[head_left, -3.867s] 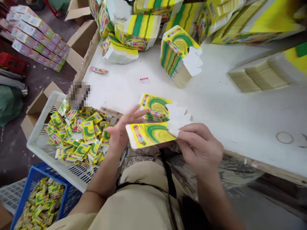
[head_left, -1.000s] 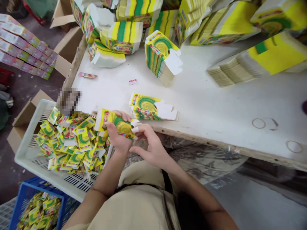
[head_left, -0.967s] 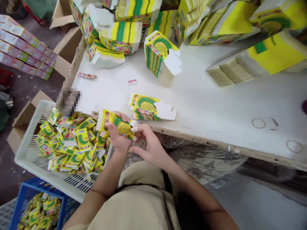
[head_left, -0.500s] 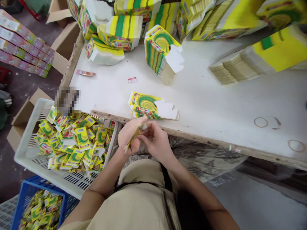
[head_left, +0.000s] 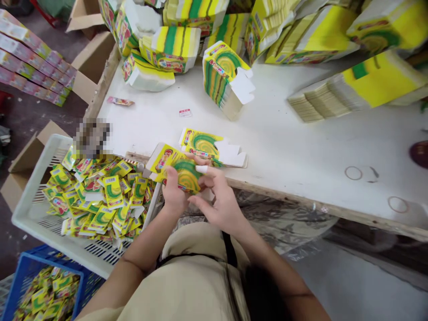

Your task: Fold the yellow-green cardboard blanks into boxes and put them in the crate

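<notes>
Left-hand grip [head_left: 175, 192] is clasped around a yellow-and-green printed carton [head_left: 185, 176], thumb lying across its face and fingers wrapped behind, with pale flaps at the carton's far-left end. Right-hand grip [head_left: 222, 203] meets the opposite end, white-covered finger on the carton and thumb spread apart below; whether it pinches a flap, I cannot tell. Both sit above the near edge of the white worktop [head_left: 284, 133], which stretches ahead and to the right of them. Well to the left and farther off, on the floor, rises a stack of pastel boxes [head_left: 33, 62]. Just left of the left-hand grip stands a white crate [head_left: 60, 244] heaped with small yellow packs [head_left: 113, 191]; beyond that, lower left, a blue crate [head_left: 25, 269] holds more packs. Ahead of the grip, along the back, crowd yellow bundles [head_left: 175, 44] of cartons, with one separate bundle [head_left: 219, 76] nearer, standing tilted. Closer, right behind the held carton, lies a small stack [head_left: 203, 142] of flat cartons with white flaps pointing right. Far right of the grip are thin brown rings [head_left: 353, 173]; ahead and to the left, a wrapped stick [head_left: 121, 101]; nearer, a small red-and-white label [head_left: 185, 113].
</notes>
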Available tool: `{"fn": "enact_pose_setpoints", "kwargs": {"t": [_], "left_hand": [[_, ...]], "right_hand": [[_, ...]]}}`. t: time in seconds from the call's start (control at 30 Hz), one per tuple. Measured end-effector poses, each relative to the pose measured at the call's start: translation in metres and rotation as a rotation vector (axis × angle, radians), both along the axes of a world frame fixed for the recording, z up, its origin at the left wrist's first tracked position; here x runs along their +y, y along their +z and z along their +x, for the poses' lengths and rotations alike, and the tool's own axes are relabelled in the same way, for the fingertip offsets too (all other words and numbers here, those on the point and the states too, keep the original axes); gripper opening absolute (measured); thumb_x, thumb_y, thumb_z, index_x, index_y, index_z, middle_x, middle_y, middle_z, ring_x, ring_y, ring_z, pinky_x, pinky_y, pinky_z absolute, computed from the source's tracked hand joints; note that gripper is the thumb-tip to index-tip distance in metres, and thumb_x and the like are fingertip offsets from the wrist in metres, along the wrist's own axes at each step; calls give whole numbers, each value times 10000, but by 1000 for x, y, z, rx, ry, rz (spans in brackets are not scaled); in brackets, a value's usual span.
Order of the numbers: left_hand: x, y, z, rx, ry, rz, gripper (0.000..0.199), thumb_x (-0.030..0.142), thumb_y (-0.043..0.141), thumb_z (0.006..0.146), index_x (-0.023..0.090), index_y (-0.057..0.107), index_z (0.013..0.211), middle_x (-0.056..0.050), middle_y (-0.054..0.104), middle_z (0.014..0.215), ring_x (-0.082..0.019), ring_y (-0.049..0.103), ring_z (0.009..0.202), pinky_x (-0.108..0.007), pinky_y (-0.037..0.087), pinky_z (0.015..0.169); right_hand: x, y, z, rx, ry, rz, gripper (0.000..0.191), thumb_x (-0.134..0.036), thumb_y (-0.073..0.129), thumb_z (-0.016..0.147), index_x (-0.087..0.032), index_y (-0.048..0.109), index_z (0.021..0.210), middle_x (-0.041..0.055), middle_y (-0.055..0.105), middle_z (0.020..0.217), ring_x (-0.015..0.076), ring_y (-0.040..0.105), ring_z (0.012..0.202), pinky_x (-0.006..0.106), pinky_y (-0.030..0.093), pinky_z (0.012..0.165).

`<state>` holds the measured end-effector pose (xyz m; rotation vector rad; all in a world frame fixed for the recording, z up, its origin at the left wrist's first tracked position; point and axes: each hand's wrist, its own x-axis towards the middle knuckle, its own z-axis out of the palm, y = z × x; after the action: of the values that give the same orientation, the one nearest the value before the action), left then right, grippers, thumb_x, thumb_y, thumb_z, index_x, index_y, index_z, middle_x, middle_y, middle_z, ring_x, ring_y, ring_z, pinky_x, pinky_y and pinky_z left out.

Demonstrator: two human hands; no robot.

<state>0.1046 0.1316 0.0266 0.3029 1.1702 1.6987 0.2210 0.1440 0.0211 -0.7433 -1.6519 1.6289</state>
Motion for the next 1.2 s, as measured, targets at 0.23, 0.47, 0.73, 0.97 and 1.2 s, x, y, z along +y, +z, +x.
{"fn": "enact_pose_setpoints", "kwargs": {"t": [0.23, 0.47, 0.73, 0.97, 1.2], "left_hand": [[1, -7, -3, 319, -35, -1, 615, 798, 632, 673, 216, 585, 868, -11, 588, 756, -184, 625, 798, -322, 538, 811], [-7, -15, -18, 472, -80, 71, 397, 490, 866, 626, 205, 679, 830, 9, 707, 800, -130, 633, 683, -249, 526, 665], [-19, 11, -56, 552, -152, 131, 590, 690, 652, 767, 244, 651, 1153, -79, 706, 1065, -242, 681, 1011, -372, 557, 875], [-19, 45, -51, 1133, -841, 56, 960, 572, 856, 590, 235, 450, 1393, -137, 531, 1406, -356, 480, 1330, -490, 411, 1104], [-23, 5, -15, 1251, -700, -168, 723, 422, 753, 758, 198, 379, 1335, -114, 598, 1244, -274, 635, 1092, -373, 528, 889]], "right_hand": [[2, -12, -4, -82, -29, 34, 548, -335, 719, 827, -241, 471, 1306, 37, 609, 976, 183, 591, 829, 327, 533, 745], [20, -5, 13, -95, -137, 160, 225, -234, 587, 929, -229, 613, 1151, 33, 672, 976, 173, 639, 873, 298, 518, 762], [33, 33, 44, -376, -164, 618, 223, -139, 575, 925, -232, 686, 1094, 38, 707, 937, 176, 632, 881, 302, 500, 779], [23, 24, 35, -405, -78, 951, 219, -156, 544, 950, -286, 689, 1050, -1, 709, 942, 181, 600, 1038, 436, 310, 1154], [15, -7, 26, -198, -331, 292, 708, -473, 556, 932, -237, 265, 1532, 128, 354, 1564, 306, 339, 1453, 537, 352, 1162]]}}
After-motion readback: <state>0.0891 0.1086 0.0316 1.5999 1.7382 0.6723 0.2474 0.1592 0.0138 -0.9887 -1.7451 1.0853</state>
